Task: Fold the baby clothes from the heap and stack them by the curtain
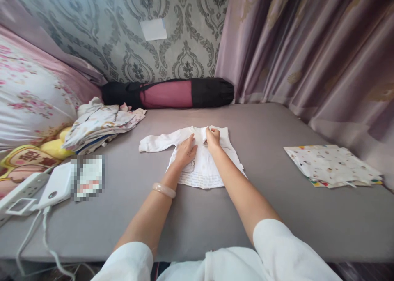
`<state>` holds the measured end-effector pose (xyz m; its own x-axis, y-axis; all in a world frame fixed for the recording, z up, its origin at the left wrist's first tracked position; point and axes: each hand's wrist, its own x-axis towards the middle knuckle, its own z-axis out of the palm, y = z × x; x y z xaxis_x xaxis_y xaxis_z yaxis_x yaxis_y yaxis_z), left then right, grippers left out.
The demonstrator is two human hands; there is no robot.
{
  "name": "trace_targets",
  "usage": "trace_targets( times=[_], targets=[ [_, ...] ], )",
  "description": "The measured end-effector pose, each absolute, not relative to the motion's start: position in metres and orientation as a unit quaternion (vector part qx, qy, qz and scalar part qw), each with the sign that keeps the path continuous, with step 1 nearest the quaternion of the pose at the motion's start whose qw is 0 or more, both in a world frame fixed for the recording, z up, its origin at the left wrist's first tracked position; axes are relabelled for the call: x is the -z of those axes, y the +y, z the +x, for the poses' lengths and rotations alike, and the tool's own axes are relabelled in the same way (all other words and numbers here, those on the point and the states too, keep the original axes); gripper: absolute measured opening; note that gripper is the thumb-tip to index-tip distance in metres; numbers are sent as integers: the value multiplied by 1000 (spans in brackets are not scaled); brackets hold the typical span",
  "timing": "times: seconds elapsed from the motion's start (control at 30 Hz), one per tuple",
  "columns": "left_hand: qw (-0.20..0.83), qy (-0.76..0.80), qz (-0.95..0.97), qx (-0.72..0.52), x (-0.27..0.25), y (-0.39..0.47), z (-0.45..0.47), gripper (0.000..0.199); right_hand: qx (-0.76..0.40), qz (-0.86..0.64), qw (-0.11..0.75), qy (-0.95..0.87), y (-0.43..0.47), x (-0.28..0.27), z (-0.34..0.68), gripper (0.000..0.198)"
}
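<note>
A small white long-sleeved baby shirt (212, 172) lies spread on the grey bed sheet, with faint print along its hem. Its left sleeve stretches out to the side, while the right sleeve is folded inward over the chest. My left hand (185, 150) rests flat on the shirt's left front, fingers stretched out and a pale bangle on the wrist. At the upper chest, my right hand (213, 137) is closed, pinching the folded sleeve of the shirt near the collar.
A pile of folded baby clothes (101, 125) sits at the left, by a floral pillow (33, 84). Nearer are a white charger (57, 184), power strip (23, 190) and cables. Folded printed cloths (335, 164) lie at the right. A black and maroon bag (166, 93) lies against the wall.
</note>
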<state>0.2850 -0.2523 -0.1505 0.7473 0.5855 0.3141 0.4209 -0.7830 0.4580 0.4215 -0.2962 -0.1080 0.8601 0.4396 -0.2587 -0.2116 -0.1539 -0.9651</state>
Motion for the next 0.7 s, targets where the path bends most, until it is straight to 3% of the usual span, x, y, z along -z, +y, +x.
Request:
trace_targets(
  times=[0.13, 0.27, 0.5, 0.7],
  targets=[
    [193, 275, 912, -237, 147, -255, 284, 69, -255, -735, 606, -166, -294, 110, 407, 46],
    [195, 282, 910, -234, 144, -256, 283, 72, -238, -767, 529, -273, -295, 110, 400, 41],
    [175, 265, 922, -222, 140, -259, 284, 44, -160, -793, 353, -471, -308, 110, 404, 40],
    [152, 266, 923, -233, 149, -256, 285, 46, -75, -831, 203, -512, -325, 123, 420, 53]
  ],
)
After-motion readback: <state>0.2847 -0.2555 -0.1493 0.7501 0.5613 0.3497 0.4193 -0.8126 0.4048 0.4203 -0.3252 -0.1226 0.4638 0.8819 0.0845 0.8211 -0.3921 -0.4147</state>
